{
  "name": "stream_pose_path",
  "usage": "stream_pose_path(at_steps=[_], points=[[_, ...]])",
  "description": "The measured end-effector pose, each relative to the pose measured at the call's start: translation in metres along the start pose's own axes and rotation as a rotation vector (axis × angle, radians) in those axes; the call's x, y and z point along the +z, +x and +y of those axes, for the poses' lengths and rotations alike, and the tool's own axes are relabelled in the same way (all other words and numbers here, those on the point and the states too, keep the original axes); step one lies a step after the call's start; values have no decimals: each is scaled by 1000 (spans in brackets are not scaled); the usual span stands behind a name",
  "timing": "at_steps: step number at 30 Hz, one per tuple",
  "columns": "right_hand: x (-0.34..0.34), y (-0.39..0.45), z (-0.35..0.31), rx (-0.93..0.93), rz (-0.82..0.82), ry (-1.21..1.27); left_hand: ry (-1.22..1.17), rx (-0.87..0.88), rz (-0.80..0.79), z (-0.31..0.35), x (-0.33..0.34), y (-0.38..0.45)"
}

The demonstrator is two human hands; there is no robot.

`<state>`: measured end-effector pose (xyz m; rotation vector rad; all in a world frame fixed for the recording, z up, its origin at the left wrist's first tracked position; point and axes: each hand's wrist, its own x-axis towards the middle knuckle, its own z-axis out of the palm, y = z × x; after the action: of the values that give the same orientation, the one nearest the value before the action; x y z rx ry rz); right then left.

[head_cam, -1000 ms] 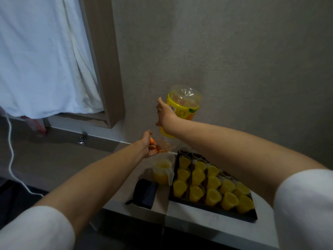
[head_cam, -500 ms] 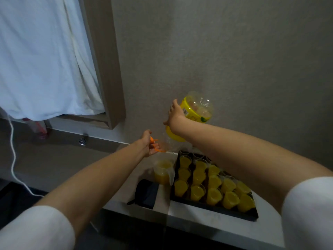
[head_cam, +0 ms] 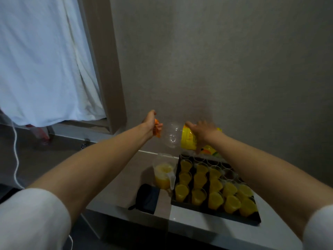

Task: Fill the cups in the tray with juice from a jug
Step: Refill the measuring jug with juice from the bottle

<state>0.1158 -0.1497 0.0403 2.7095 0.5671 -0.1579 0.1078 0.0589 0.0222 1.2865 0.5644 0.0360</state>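
Grey wall [head_cam: 234, 69] behind; white curtain [head_cam: 45, 60] at 10 o'clock; pale counter [head_cam: 126, 177] below.

Item: black tray [head_cam: 216, 212] at 5 o'clock on the counter, its cups [head_cam: 198, 179] mostly filled with orange juice, a few at the far edge looking empty.

Item: clear jug [head_cam: 163, 175], partly full, touching the tray's 9 o'clock side; dark pouch [head_cam: 146, 198] just beside it.

Item: bottle [head_cam: 180, 137], yellow label, apparently emptied, lying on its side in the air above the jug, neck toward 9 o'clock. Right hand [head_cam: 202, 131] grips its body, fingers curled over the label.

Item: left hand [head_cam: 152, 124] pinches an orange cap [head_cam: 157, 129] just off the bottle mouth.

Step, as judged: recapping. Hold the bottle level and motionless, align the cap squarely on the mouth, then twist; keep drips over the jug.
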Motion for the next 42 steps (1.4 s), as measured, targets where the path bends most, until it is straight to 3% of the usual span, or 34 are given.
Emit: stream_pose_path(at_steps=[7,17,28,34,42], points=[[31,7,13,125,128,377,14,158,14,29,33,11],[62,35,8,227,110,704,-130,222,-44,47,70,24],[37,94,-12,251,14,848,162,351,-4,50,81,65],[13,128,-47,261,46,1037,300,399,-7,51,68,83],[-4,158,-82,278,130,1034,410,476,-57,48,49,82]])
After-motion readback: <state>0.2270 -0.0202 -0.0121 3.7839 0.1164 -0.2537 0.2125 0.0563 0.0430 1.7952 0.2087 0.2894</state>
